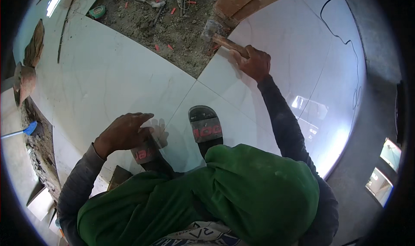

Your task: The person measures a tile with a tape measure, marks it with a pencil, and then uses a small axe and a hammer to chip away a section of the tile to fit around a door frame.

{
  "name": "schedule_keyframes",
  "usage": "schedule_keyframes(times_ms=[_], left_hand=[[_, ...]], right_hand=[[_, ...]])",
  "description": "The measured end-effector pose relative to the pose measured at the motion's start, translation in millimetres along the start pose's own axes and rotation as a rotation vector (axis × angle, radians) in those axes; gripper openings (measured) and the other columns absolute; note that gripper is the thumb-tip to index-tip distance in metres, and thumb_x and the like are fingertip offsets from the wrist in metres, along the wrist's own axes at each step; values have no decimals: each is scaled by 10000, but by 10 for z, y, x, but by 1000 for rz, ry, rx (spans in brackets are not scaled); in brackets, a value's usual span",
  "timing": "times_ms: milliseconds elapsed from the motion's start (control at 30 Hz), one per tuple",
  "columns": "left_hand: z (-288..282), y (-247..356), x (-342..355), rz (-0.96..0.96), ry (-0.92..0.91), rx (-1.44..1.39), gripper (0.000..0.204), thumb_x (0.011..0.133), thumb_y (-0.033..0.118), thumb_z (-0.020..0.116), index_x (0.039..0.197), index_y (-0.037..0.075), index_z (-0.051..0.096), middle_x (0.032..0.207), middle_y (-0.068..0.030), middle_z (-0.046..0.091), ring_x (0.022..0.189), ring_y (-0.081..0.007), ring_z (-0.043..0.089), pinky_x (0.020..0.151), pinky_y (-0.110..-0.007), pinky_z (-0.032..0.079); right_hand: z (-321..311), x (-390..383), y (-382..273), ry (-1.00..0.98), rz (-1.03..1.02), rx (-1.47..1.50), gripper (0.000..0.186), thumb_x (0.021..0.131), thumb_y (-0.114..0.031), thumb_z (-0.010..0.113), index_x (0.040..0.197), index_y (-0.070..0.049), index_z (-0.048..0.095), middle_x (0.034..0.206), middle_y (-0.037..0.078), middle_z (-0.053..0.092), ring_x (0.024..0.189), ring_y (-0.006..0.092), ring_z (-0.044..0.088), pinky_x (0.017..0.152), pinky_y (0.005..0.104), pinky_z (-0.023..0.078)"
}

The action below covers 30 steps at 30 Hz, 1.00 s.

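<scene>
My right hand (256, 64) is wrapped round the wooden handle of a mallet (231, 44), low over the white tiles at the right. The pale, block-shaped mallet head lies over the edge of the bare soil. On the left, my left hand (125, 132) hangs above the glossy white floor tiles (116, 77) beside my left foot, its fingers apart and nothing in them. A dark slide sandal (205, 123) on my right foot rests on the tiles near a joint. My left sandal is partly hidden by that hand.
Beyond the tiles is a patch of rough soil (142, 27) with red tile wedges, a green tape roll (97, 12), wires and plastic. A brown wooden piece (246, 4) borders it. A thin black cable (341, 38) runs down the right. A blue-ended tool (30, 128) lies far left.
</scene>
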State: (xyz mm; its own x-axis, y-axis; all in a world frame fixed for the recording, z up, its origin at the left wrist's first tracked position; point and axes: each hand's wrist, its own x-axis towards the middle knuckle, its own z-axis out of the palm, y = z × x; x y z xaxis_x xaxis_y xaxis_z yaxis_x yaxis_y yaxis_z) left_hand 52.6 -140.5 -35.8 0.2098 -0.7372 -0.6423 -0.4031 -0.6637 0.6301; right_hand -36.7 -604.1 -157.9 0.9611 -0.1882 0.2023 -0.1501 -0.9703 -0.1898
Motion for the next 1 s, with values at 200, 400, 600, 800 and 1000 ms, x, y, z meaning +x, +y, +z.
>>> schedule_keyframes(times_ms=[200,400,600,800,1000], left_hand=[[-72,-66,53,2,148,37,436,1016,306,690,1363,46,646,1295,-191,711,1195,-369,680,1021,-476,537],[-40,-130,95,21,175,9,411,1015,297,690,1335,41,665,1274,-181,723,1149,-368,703,1022,-473,541],[-29,-260,118,-18,163,13,396,1014,273,691,1332,38,667,1271,-176,727,1105,-357,717,1006,-468,546],[-45,-282,84,-9,233,29,359,1013,252,686,1292,27,689,1246,-190,739,1096,-368,724,974,-466,562],[-27,-378,101,-11,229,5,362,1006,222,685,1295,5,685,1206,-203,748,1080,-370,732,959,-459,571]], right_hand=[[8,153,218,-29,-197,3,527,916,-605,724,820,-91,656,696,136,708,659,318,727,576,453,554],[170,183,235,-51,-110,-62,510,924,-582,736,854,-81,668,671,137,699,648,348,715,565,454,541],[51,299,300,-250,-69,-91,533,914,-607,721,861,-79,659,742,156,715,699,338,726,613,483,547],[-38,252,150,-314,-61,1,722,951,-749,554,1015,-51,728,819,175,760,796,353,759,740,503,592],[51,355,193,-304,5,-124,666,955,-710,597,920,-55,716,749,153,734,653,336,729,619,486,567]])
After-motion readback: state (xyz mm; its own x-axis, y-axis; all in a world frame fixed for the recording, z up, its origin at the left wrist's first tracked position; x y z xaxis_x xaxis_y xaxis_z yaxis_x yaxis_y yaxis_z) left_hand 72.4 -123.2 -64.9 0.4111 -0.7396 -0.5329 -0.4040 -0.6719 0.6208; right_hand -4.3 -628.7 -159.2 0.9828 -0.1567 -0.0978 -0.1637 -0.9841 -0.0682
